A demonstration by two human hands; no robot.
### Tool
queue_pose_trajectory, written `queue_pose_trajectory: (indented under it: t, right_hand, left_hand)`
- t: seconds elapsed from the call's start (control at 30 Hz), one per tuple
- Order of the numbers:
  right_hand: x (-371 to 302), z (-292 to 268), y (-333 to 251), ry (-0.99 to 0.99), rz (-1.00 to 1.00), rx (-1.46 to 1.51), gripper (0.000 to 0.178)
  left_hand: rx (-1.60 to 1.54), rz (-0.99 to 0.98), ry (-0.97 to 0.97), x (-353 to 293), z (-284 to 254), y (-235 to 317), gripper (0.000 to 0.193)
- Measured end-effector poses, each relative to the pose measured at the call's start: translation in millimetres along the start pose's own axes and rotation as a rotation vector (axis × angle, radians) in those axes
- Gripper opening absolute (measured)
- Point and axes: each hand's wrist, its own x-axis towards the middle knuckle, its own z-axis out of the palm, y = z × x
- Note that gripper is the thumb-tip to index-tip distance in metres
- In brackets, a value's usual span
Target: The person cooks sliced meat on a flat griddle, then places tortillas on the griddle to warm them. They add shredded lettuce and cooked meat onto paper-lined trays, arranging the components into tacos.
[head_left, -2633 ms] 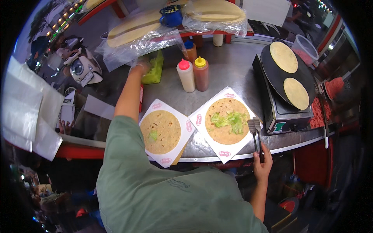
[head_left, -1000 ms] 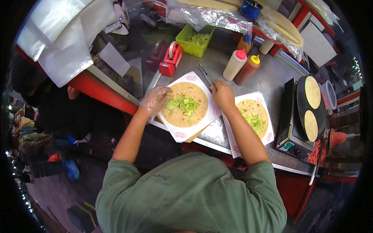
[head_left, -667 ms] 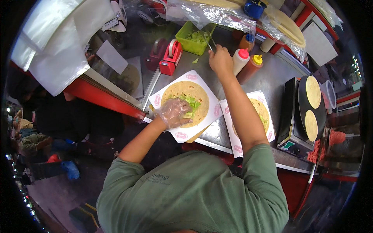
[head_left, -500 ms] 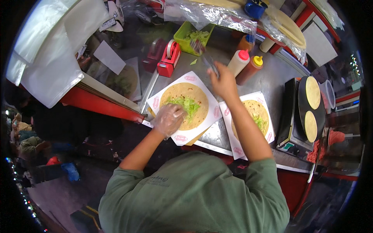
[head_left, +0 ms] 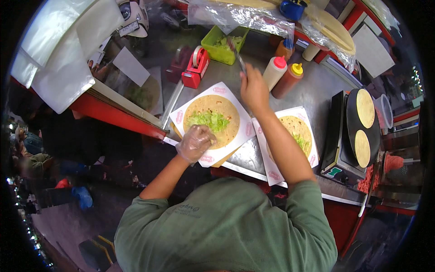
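My left hand [head_left: 196, 143], in a clear plastic glove, rests on the near left part of a tortilla [head_left: 229, 109]. Its fingers are curled together, and whatever is under them is hidden. Shredded lettuce [head_left: 210, 120] lies across the middle of that tortilla, on printed white paper [head_left: 247, 129]. My bare right hand [head_left: 255, 90] is closed around a long metal utensil [head_left: 240, 61]. The utensil's blurred far end reaches over the green bin [head_left: 222, 55], which holds more lettuce. A second tortilla [head_left: 283, 127] with lettuce lies on paper, partly under my right forearm.
A red tape dispenser [head_left: 195, 75] stands left of the bin. White [head_left: 274, 75] and reddish-brown [head_left: 287, 82] squeeze bottles stand to its right. At the right, a black griddle [head_left: 351, 120] carries two flatbreads. Plastic-covered rounds [head_left: 333, 31] lie at the back right.
My right hand has shifted slightly left, and the utensil's end has moved farther up over the bin. My left hand has drawn back a little from the lettuce, which looks more spread out.
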Motion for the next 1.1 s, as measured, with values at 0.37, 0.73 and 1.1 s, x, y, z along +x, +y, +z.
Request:
queue_pose_trajectory:
  t: [0.37,0.73,1.1]
  right_hand:
    - [-83,-54,-2,-0.589,-0.09,0.155,0.043]
    - [-171,-108,6,-0.524,-0.005,0.131,0.047]
    - [-142,-79,-2,-0.37,-0.064,0.166,0.037]
  left_hand:
    - [-0.519,-0.515,0.342,-5,-23,-9,0.022]
    - [-0.46,-0.376,0.084,8,-33,-31,0.017]
    - [0.08,-0.058,-0.172,-40,-50,17,0.029]
